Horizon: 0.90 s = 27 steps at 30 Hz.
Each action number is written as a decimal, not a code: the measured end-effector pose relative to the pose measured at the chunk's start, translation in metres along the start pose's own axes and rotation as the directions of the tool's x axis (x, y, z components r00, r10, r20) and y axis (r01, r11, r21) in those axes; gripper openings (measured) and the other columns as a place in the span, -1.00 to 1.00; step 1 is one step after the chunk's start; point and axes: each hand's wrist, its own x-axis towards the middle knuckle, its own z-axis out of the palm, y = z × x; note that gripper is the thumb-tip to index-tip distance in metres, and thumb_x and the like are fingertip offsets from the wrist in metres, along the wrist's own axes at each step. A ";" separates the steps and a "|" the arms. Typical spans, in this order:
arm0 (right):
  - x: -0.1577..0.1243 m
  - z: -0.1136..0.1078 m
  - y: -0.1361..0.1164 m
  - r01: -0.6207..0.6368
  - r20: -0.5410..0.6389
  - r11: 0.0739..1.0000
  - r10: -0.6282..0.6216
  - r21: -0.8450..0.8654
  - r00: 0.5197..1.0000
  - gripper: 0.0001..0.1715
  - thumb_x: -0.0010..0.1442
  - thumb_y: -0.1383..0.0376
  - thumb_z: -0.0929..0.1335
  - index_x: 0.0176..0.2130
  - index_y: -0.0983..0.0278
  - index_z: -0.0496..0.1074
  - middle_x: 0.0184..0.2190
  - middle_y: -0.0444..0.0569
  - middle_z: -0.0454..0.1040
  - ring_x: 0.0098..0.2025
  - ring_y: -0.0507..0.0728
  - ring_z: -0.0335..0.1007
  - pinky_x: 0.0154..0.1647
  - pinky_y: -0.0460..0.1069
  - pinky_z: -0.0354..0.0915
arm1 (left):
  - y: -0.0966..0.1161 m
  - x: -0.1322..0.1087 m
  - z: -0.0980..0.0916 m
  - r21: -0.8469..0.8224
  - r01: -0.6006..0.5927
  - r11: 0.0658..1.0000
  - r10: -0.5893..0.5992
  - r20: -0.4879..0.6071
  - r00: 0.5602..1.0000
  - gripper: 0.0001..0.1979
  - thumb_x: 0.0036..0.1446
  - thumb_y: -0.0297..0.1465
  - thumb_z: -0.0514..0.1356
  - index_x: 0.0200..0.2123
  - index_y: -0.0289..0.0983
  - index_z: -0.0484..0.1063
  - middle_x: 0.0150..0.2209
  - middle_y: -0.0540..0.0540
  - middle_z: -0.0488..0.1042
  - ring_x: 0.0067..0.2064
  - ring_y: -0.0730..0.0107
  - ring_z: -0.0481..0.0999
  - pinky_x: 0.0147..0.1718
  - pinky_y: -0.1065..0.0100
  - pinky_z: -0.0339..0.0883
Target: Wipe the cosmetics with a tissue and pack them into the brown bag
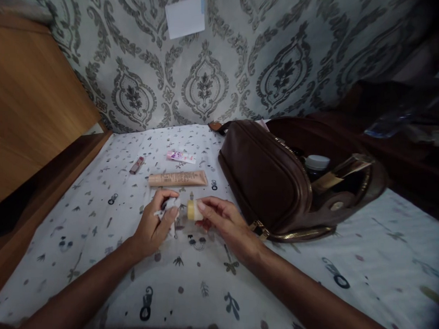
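Note:
Between the fingers of my right hand (221, 217) is a small white bottle with a yellow cap (191, 210), tipped on its side so the cap faces left. My left hand (156, 224) is closed on a crumpled white tissue or cloth (172, 204), a short gap away from the cap. Just beyond both hands lies a tan squeeze tube (178, 178). Farther back are a small pink-and-white tube (181, 157) and a lipstick-like stick (137, 165). To the right stands a brown toiletry bag (262, 171), unzipped, with a white-capped jar (316, 162) inside.
A white sheet with small printed motifs (186, 293) covers the surface. Patterned wallpaper (204, 82) rises behind it, with a white paper (185, 17) attached. Wooden furniture (38, 100) borders the left side. Clear plastic (386, 122) lies in the dark area at right.

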 end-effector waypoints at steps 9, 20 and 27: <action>-0.005 0.002 -0.002 0.006 0.129 1.000 -0.010 0.031 0.992 -0.62 0.03 0.05 0.49 -0.26 0.27 0.51 -0.44 -0.10 0.46 -0.44 0.03 0.37 -0.42 -0.06 0.29 | 0.007 0.003 0.004 0.178 -0.261 0.949 0.255 0.058 0.965 -0.72 0.36 -0.39 0.01 0.05 -0.24 0.40 -0.15 -0.13 0.37 -0.13 0.30 0.41 -0.16 0.32 0.32; -0.003 0.002 -0.001 0.042 0.036 0.988 -0.047 0.148 0.998 -0.62 -0.07 0.25 0.55 -0.23 0.22 0.47 -0.32 -0.12 0.54 -0.27 0.06 0.45 -0.14 0.00 0.36 | 0.007 0.003 0.008 0.085 -0.159 0.984 0.158 0.021 0.987 -0.64 0.39 -0.41 -0.05 0.16 -0.23 0.36 -0.16 -0.14 0.39 -0.12 0.31 0.44 -0.17 0.32 0.37; -0.003 0.001 -0.003 0.046 -0.041 0.987 -0.040 0.155 0.998 -0.63 -0.06 0.20 0.55 -0.25 0.24 0.46 -0.34 -0.12 0.50 -0.32 0.03 0.41 -0.21 -0.03 0.35 | 0.008 0.004 0.006 0.177 -0.347 0.921 0.348 0.024 0.937 -0.67 0.29 -0.53 0.10 0.11 -0.25 0.33 -0.14 -0.15 0.46 -0.10 0.31 0.46 -0.13 0.32 0.37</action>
